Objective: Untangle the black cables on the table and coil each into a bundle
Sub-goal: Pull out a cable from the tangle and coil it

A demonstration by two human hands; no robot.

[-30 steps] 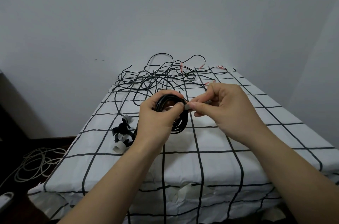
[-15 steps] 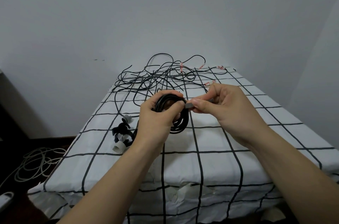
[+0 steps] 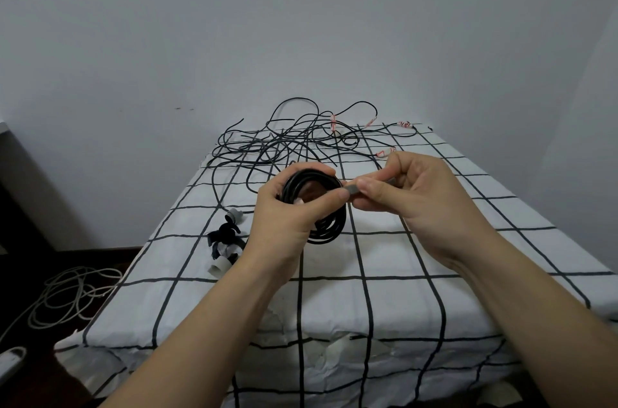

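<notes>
My left hand (image 3: pixel 287 217) grips a coiled black cable bundle (image 3: pixel 329 227) above the middle of the table, fingers wrapped around the coil's left side. My right hand (image 3: pixel 414 197) pinches a small grey strap or cable end (image 3: pixel 351 189) at the coil's upper right, thumb and forefinger closed on it. Behind the hands, a loose tangle of black cables (image 3: pixel 287 143) sprawls across the far end of the table, with white-and-red tags (image 3: pixel 334 121) on some ends.
The table wears a white cloth with a black grid (image 3: pixel 384 290). A small pile of black and white straps (image 3: pixel 224 243) lies left of my left hand. On the dark floor at left sit a coil of white cable (image 3: pixel 67 297) and a white object (image 3: pixel 11 359).
My right hand has shifted slightly and drawn the grey piece a little to the right of the coil. The left hand and the bundle have stayed in place.
</notes>
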